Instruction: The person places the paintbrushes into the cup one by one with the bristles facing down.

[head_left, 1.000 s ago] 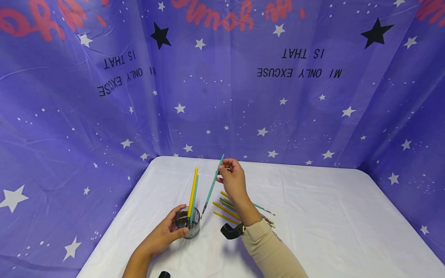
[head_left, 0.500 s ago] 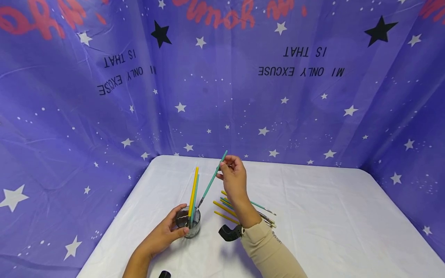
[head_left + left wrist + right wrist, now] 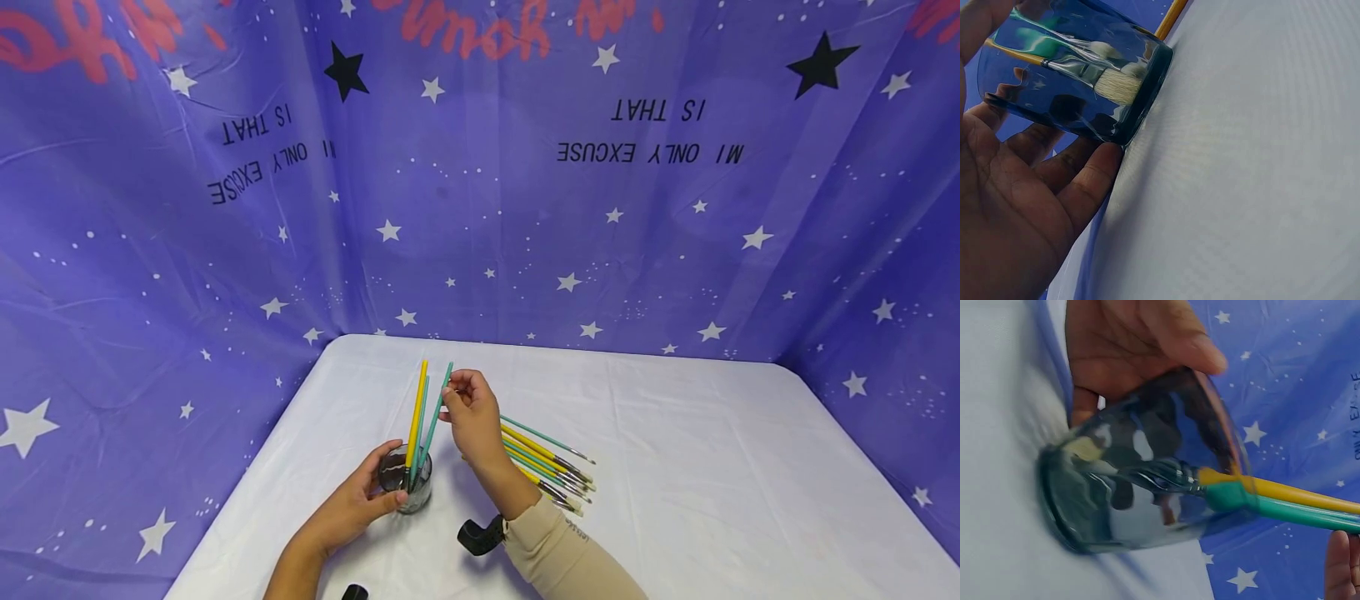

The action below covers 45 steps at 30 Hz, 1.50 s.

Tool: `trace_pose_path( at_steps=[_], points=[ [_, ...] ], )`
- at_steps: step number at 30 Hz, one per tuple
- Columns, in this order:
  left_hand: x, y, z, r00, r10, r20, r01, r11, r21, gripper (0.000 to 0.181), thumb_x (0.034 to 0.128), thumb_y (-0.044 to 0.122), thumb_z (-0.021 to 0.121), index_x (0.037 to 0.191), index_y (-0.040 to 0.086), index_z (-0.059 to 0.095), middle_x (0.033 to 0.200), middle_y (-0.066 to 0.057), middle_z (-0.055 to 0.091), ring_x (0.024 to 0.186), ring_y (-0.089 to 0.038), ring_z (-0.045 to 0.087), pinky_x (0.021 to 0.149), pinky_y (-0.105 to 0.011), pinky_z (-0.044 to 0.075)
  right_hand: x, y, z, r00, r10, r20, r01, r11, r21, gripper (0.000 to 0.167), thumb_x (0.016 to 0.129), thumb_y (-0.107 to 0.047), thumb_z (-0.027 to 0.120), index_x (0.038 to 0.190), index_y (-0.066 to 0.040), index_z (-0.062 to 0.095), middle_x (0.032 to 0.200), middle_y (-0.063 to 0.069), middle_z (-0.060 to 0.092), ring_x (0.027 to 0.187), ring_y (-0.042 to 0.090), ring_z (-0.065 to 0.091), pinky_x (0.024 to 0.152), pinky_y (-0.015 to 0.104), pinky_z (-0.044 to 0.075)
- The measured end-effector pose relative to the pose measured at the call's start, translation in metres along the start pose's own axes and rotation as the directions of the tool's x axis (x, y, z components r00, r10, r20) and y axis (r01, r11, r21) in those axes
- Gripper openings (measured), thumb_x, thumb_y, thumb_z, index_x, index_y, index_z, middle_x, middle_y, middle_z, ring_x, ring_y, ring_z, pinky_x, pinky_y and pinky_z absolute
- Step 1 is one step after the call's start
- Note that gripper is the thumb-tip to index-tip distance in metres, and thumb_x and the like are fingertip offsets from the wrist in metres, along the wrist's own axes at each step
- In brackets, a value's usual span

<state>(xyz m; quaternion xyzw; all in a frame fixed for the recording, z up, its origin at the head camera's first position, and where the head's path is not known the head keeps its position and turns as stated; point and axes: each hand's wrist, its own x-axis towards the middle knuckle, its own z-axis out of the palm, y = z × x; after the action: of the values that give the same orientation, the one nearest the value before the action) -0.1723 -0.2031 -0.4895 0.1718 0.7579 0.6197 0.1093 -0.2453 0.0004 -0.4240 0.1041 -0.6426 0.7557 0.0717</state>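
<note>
A clear glass stands on the table with a yellow brush and a green brush leaning in it. My left hand holds the glass around its side, thumb in front. Between thumb and fingertips, my right hand pinches another green brush near its top, its lower end inside the glass. Through the glass wall in the left wrist view, pale bristles show near the base. The right wrist view has the glass tilted in frame, blurred toward its base.
Several yellow and green brushes lie in a loose pile on the white table, partly behind my right forearm. A purple star-printed cloth hangs behind and at both sides.
My right hand has moved left and down, bringing its green brush from beside the glass's rim into the glass. More of the brush pile shows. The left hand and glass have stayed put.
</note>
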Motion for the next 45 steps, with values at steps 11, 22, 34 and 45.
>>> trace_pose_path(
  at_steps=[11,22,34,45],
  points=[
    [-0.001,0.0,-0.001,1.0,-0.001,-0.012,0.001,1.0,0.006,0.073,0.0964,0.011,0.066,0.155,0.007,0.022,0.146,-0.023,0.042,0.134,-0.037,0.042,0.1,-0.02,0.039,-0.019,-0.023,0.01,0.994,-0.023,0.104,0.034,0.993,-0.111,0.016,0.094,0.008,0.056,0.11,0.01,0.057,0.095,0.02,0.058,0.082,0.031,0.062,0.069,0.046,0.058],
    [-0.002,0.001,-0.001,1.0,0.012,-0.005,-0.012,1.0,0.01,0.074,0.0965,0.011,0.065,0.155,0.006,0.021,0.145,-0.023,0.042,0.133,-0.039,0.043,0.099,-0.02,0.039,-0.003,0.027,-0.014,0.972,0.05,0.23,0.025,0.95,-0.312,0.006,0.095,0.001,0.06,0.1,0.0,0.064,0.09,0.011,0.065,0.082,0.03,0.063,0.066,0.036,0.056],
    [-0.001,0.001,0.0,1.0,-0.008,-0.003,0.008,1.0,0.007,0.074,0.0966,0.012,0.065,0.156,0.007,0.021,0.147,-0.023,0.041,0.135,-0.039,0.041,0.099,-0.019,0.038,0.026,0.034,-0.063,0.907,0.18,0.382,0.052,0.851,-0.523,0.015,0.097,-0.005,0.061,0.111,0.0,0.063,0.091,0.003,0.061,0.073,0.021,0.061,0.06,0.03,0.053],
    [-0.001,0.0,0.0,1.0,-0.006,-0.007,0.006,1.0,0.018,0.074,0.0962,0.013,0.066,0.155,0.007,0.022,0.147,-0.023,0.041,0.135,-0.039,0.041,0.099,-0.019,0.039,0.054,0.04,-0.103,0.9,0.192,0.39,0.145,0.713,-0.686,0.013,0.095,-0.002,0.061,0.107,0.001,0.065,0.088,0.002,0.061,0.07,0.015,0.055,0.061,0.029,0.046]
  ],
)
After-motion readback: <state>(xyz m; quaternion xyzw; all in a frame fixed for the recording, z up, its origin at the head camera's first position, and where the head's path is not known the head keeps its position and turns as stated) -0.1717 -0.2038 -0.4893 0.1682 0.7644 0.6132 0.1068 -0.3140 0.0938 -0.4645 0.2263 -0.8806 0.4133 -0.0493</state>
